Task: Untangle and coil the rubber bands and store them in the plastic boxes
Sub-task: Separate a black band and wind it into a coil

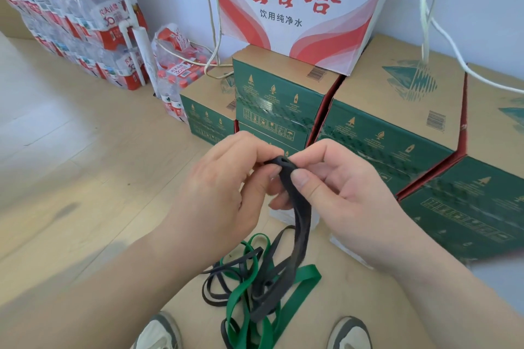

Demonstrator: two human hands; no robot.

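Pinching one black band point(295, 207) — two hands

Green cartons point(391, 122) line the wall; a white box point(300, 8) sits atop them, bottled-water packs point(85, 22) stacked to their left.

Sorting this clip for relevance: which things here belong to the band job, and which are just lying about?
Job: black band, held by left hand and right hand; green band; plastic box.
Lying about: green cartons, white carton, bottle packs, cords.

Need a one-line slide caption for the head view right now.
Both hands pinch a black rubber band above tangled green and black bands.
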